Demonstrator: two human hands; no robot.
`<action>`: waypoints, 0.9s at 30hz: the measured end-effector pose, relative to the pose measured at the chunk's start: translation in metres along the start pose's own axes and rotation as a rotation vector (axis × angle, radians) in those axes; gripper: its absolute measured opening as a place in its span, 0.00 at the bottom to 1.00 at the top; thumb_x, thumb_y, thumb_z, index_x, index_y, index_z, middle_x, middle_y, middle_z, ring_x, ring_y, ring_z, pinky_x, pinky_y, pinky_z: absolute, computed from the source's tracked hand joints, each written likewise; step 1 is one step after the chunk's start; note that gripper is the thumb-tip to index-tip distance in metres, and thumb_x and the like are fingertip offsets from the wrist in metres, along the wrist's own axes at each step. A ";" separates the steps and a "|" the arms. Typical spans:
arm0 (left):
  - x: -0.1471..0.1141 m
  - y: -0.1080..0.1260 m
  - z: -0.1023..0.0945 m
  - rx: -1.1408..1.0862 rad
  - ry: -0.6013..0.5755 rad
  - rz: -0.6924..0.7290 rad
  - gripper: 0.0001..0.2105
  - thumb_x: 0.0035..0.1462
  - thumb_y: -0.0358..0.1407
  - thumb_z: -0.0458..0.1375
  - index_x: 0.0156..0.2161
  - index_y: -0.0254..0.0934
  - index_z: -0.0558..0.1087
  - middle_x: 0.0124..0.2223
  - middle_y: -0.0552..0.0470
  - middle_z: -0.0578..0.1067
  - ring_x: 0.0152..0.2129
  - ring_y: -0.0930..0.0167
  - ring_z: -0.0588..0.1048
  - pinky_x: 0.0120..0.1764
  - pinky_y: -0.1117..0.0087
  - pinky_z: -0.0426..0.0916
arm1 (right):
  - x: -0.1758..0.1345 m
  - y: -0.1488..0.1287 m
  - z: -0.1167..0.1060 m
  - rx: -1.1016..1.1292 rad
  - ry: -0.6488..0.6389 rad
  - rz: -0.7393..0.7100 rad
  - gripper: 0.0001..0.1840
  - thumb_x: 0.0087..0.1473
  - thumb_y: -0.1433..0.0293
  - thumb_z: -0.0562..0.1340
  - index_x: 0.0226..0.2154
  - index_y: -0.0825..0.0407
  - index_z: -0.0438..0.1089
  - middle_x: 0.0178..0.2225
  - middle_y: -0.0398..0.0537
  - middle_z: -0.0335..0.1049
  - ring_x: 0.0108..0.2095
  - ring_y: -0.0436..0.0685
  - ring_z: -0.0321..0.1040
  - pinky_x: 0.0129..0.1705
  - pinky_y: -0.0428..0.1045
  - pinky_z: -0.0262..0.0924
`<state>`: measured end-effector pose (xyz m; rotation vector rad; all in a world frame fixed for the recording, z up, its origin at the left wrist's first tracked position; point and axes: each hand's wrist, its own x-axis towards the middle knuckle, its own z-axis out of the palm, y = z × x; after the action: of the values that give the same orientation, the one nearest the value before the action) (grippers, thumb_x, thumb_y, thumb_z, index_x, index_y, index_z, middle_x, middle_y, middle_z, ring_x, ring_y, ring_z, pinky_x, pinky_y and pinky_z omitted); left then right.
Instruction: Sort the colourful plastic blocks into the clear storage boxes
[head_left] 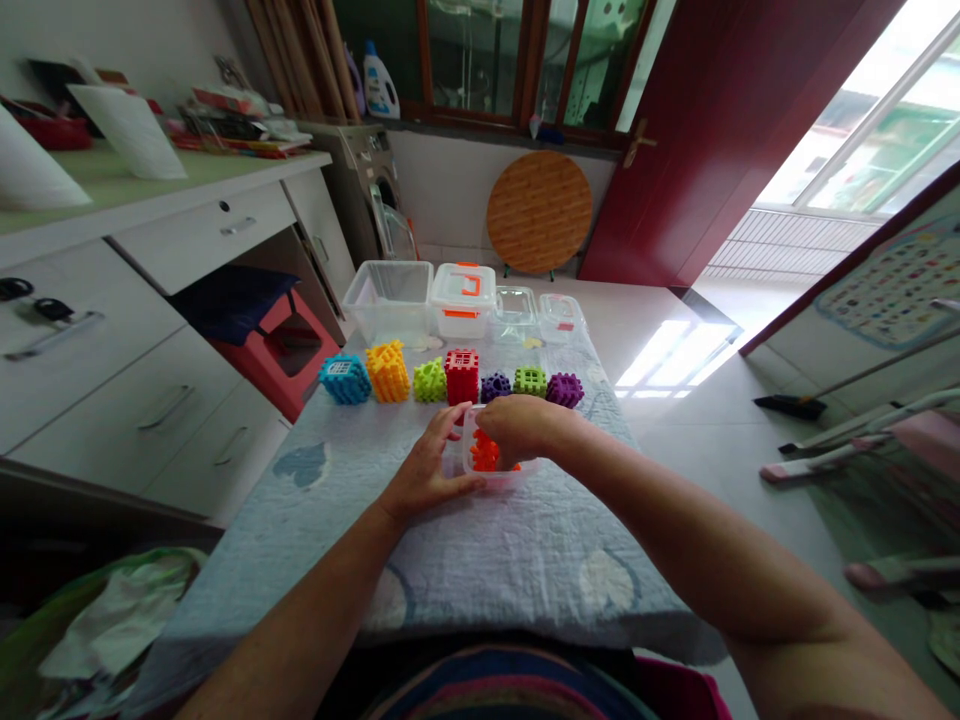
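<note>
1. Fingers of my right hand [525, 425] curl down into the small clear box [491, 472], over the orange block [485, 452]; whether this grip pinches it, I cannot tell.
2. My left hand [426, 472] lies spread against the box side, to steady it on the counter [480, 560].
3. Behind stands a row of coloured blocks [452, 378], then larger containers [420, 298].

1. The left hand [427, 470] rests against the side of a small clear container [491, 478] on the quilted table [517, 560]
2. The right hand [525, 425] covers its top, over orange pieces [485, 452] inside
3. Seven coloured block cubes [461, 376] stand in a row just behind
4. Four clear storage boxes [390, 298] line the far edge
</note>
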<state>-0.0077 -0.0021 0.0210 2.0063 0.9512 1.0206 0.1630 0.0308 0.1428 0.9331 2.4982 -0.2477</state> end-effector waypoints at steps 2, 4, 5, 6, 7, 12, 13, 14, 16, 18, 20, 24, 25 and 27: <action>0.000 0.001 0.000 -0.006 0.000 -0.005 0.44 0.48 0.53 0.67 0.66 0.42 0.56 0.63 0.40 0.62 0.58 0.52 0.65 0.53 0.53 0.68 | 0.000 0.001 0.000 0.001 -0.006 -0.002 0.25 0.47 0.67 0.68 0.48 0.63 0.74 0.40 0.61 0.77 0.38 0.61 0.74 0.33 0.50 0.61; 0.000 0.002 0.000 -0.009 0.000 -0.012 0.44 0.48 0.54 0.66 0.66 0.41 0.56 0.64 0.39 0.62 0.58 0.52 0.65 0.53 0.52 0.68 | 0.001 0.001 0.000 0.006 -0.007 -0.003 0.26 0.47 0.67 0.68 0.48 0.63 0.73 0.40 0.61 0.77 0.38 0.61 0.74 0.33 0.50 0.61; 0.000 0.003 0.000 -0.008 0.001 -0.014 0.44 0.48 0.54 0.67 0.66 0.41 0.56 0.64 0.39 0.62 0.58 0.52 0.66 0.54 0.52 0.68 | 0.001 0.002 0.000 0.009 -0.008 -0.003 0.26 0.47 0.67 0.68 0.48 0.62 0.74 0.41 0.61 0.77 0.39 0.61 0.74 0.33 0.50 0.61; 0.000 0.002 0.000 -0.007 0.002 -0.018 0.44 0.48 0.54 0.67 0.66 0.41 0.56 0.63 0.39 0.62 0.58 0.52 0.66 0.54 0.52 0.68 | 0.001 0.002 -0.001 0.011 -0.014 -0.002 0.26 0.47 0.67 0.69 0.48 0.62 0.74 0.41 0.60 0.77 0.39 0.61 0.74 0.34 0.50 0.61; 0.000 0.002 0.000 -0.004 0.002 -0.021 0.44 0.48 0.53 0.67 0.66 0.41 0.56 0.63 0.39 0.62 0.58 0.52 0.66 0.54 0.52 0.67 | 0.001 0.002 -0.001 0.013 -0.022 0.000 0.25 0.47 0.67 0.69 0.48 0.62 0.74 0.40 0.60 0.77 0.39 0.61 0.74 0.34 0.49 0.61; -0.001 -0.001 0.001 0.003 -0.002 -0.020 0.44 0.47 0.50 0.69 0.66 0.41 0.55 0.64 0.40 0.62 0.58 0.53 0.66 0.54 0.53 0.67 | -0.003 0.002 0.000 0.006 0.007 0.023 0.23 0.49 0.68 0.68 0.48 0.61 0.74 0.40 0.59 0.78 0.40 0.61 0.75 0.36 0.49 0.62; -0.001 -0.002 0.001 0.000 -0.002 -0.017 0.45 0.47 0.50 0.69 0.66 0.41 0.55 0.64 0.40 0.62 0.58 0.53 0.66 0.54 0.53 0.68 | -0.003 0.001 0.001 0.003 0.036 0.021 0.23 0.50 0.69 0.68 0.49 0.60 0.73 0.41 0.59 0.78 0.41 0.61 0.75 0.36 0.49 0.63; -0.001 -0.002 0.001 -0.004 0.000 -0.014 0.45 0.47 0.50 0.69 0.66 0.41 0.55 0.64 0.40 0.62 0.58 0.53 0.66 0.53 0.54 0.68 | -0.004 0.000 0.002 0.001 0.066 0.015 0.22 0.51 0.70 0.67 0.49 0.60 0.73 0.42 0.59 0.78 0.42 0.61 0.75 0.36 0.49 0.63; -0.001 -0.002 0.001 -0.012 0.003 -0.010 0.44 0.47 0.50 0.69 0.66 0.41 0.56 0.63 0.40 0.63 0.58 0.53 0.66 0.53 0.54 0.68 | -0.005 -0.002 0.005 0.001 0.116 0.002 0.19 0.54 0.72 0.65 0.49 0.59 0.72 0.45 0.58 0.77 0.44 0.61 0.75 0.36 0.49 0.64; -0.001 -0.002 0.001 -0.019 0.005 -0.004 0.44 0.48 0.52 0.68 0.66 0.41 0.56 0.64 0.39 0.63 0.58 0.53 0.65 0.53 0.55 0.68 | -0.004 -0.003 0.009 0.000 0.157 0.001 0.16 0.56 0.74 0.62 0.49 0.59 0.72 0.45 0.58 0.77 0.44 0.61 0.75 0.36 0.48 0.65; -0.001 -0.003 0.001 -0.022 0.005 0.006 0.44 0.49 0.53 0.67 0.66 0.40 0.56 0.64 0.38 0.62 0.58 0.53 0.65 0.52 0.55 0.68 | -0.003 -0.003 0.013 -0.008 0.202 0.012 0.15 0.58 0.77 0.59 0.49 0.59 0.72 0.44 0.58 0.77 0.44 0.60 0.75 0.36 0.48 0.65; -0.001 -0.004 0.000 -0.022 0.009 0.014 0.44 0.49 0.54 0.66 0.66 0.39 0.56 0.64 0.37 0.62 0.58 0.52 0.65 0.52 0.55 0.68 | 0.000 0.000 0.020 -0.037 0.268 0.022 0.14 0.62 0.78 0.55 0.46 0.59 0.72 0.44 0.59 0.77 0.42 0.61 0.76 0.35 0.49 0.66; -0.001 -0.004 0.000 -0.021 0.009 0.013 0.44 0.49 0.54 0.66 0.66 0.39 0.56 0.64 0.38 0.62 0.58 0.52 0.65 0.52 0.55 0.68 | 0.001 0.001 0.021 -0.040 0.277 0.027 0.13 0.62 0.78 0.55 0.45 0.59 0.73 0.44 0.59 0.77 0.42 0.61 0.76 0.35 0.50 0.66; -0.002 -0.004 0.001 -0.019 0.009 0.005 0.44 0.48 0.53 0.67 0.66 0.40 0.56 0.64 0.38 0.63 0.58 0.53 0.65 0.53 0.55 0.67 | 0.001 0.002 0.023 -0.038 0.296 0.046 0.13 0.62 0.78 0.54 0.44 0.58 0.73 0.43 0.58 0.77 0.41 0.61 0.76 0.35 0.50 0.67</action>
<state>-0.0091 -0.0019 0.0170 1.9909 0.9384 1.0379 0.1712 0.0257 0.1222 1.0779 2.7328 -0.0492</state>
